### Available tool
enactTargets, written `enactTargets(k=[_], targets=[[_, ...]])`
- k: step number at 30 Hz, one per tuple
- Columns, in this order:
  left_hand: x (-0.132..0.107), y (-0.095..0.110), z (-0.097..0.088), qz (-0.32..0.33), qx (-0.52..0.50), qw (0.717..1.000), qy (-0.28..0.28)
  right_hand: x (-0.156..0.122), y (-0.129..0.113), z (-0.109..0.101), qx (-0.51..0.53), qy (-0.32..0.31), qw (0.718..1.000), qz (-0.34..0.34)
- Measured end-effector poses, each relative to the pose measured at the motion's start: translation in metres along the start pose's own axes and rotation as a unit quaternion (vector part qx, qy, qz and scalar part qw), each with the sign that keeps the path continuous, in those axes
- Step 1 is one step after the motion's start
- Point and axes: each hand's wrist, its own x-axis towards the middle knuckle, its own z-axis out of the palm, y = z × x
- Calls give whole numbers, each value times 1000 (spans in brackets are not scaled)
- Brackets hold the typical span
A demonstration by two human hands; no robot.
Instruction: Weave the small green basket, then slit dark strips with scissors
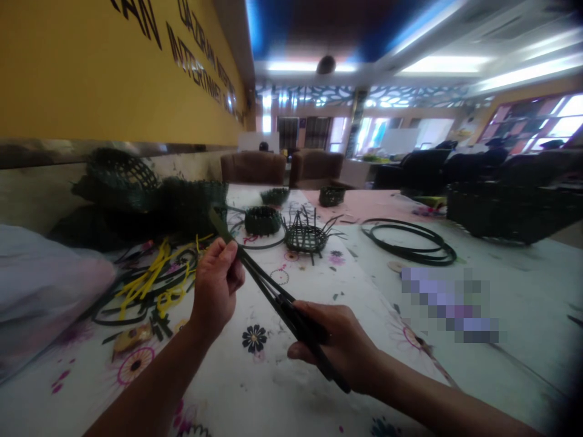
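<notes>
Two grips are closing on one bundle of dark green plastic strips (pixel 268 291), and I am holding it diagonally above the worktop (pixel 255 394). Starting at the left, a pale cloth bundle (pixel 40 285) is lying at the worktop's edge, with yellow strips (pixel 150 273) and dark offcuts (pixel 157 321) tangled beside it. Behind them, woven green baskets (pixel 122 173) are piled against a yellow wall (pixel 113 73). My left grip (pixel 216 285) is pinching the upper part of the strips between thumb and fingers, with their tips sticking up past it. The strips are slanting down from there to my right grip (pixel 332 343), which is wrapping around them, with their lower ends poking out below it. Beyond the strips, a small woven ring (pixel 263 220) and an unfinished basket base (pixel 306 238) with upright spokes are sitting on the worktop, well ahead of my hands. Farther right, a coil of dark strip (pixel 410 243) is lying flat near a blurred patch (pixel 449 306) I cannot make out, and a large woven basket (pixel 514 209) is standing at the far right.
</notes>
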Motion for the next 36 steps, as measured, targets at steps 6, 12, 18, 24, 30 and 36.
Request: enactTargets(k=[6,12,18,24,30,36], targets=[[9,9,-4,-3,-22,1000,18,-1,3,3,-10,3,1000,18],[-4,4,4,14,9,1000,-22,-1,6,2,-31,17,999,-1],[-7,1,4,9,7,1000,-28,1,9,2,-27,20,999,-24],[-6,-2,4,5,-5,1000,-27,1,8,3,-12,19,999,-31],[-5,-4,3,0,-5,1000,-28,1,8,4,-7,3,1000,-6],[-4,-8,2,-5,13,1000,-16,2,8,4,-28,6,999,-14]])
